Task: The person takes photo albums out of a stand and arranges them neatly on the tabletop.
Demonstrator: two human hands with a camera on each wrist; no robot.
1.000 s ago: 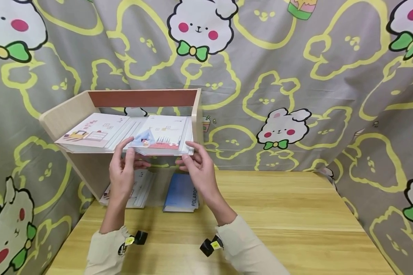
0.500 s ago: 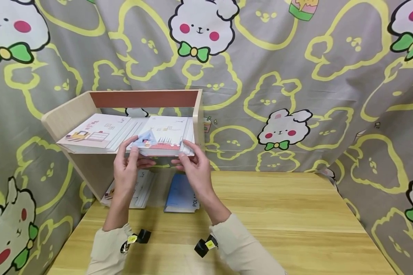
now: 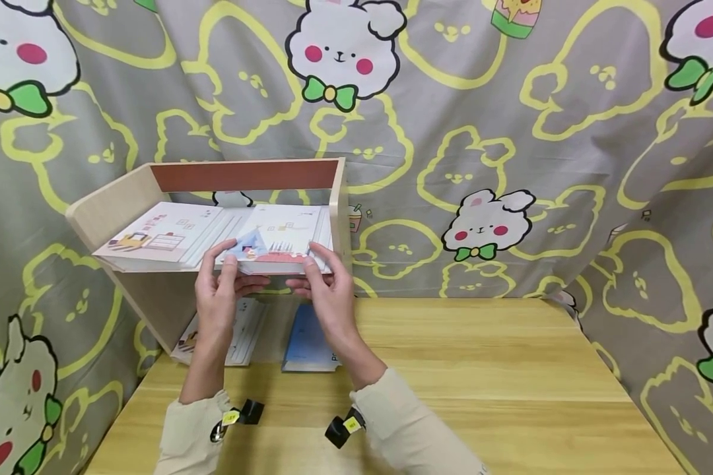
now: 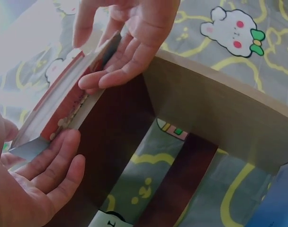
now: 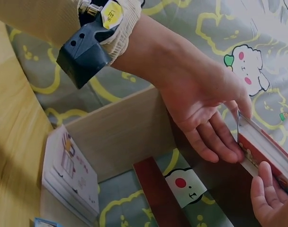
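Note:
A white illustrated book (image 3: pixel 282 224) with a blue tent-like drawing lies flat at the right of the upper shelf, its front edge toward me. My left hand (image 3: pixel 216 297) grips its front left corner, thumb at the edge and lower fingers beneath. On the front right, my right hand (image 3: pixel 331 297) pinches the same edge between thumb and fingers. From below, the left wrist view shows the book's red-trimmed edge (image 4: pixel 63 106) between both hands. A second white book (image 3: pixel 160 231) with a yellow vehicle drawing lies beside it on the left.
The small wooden shelf unit (image 3: pixel 151 297) stands on the wood-grain table (image 3: pixel 481 369) against a patterned curtain (image 3: pixel 428 152). In its lower level lie another white book (image 3: pixel 245 330) and a blue book (image 3: pixel 309 343). The unit's right side panel (image 3: pixel 338 198) rises close to my right hand.
My right hand has slid a little left along the book's front edge. The left hand has shifted slightly right, so the hands are closer together. The books look unmoved on the shelf.

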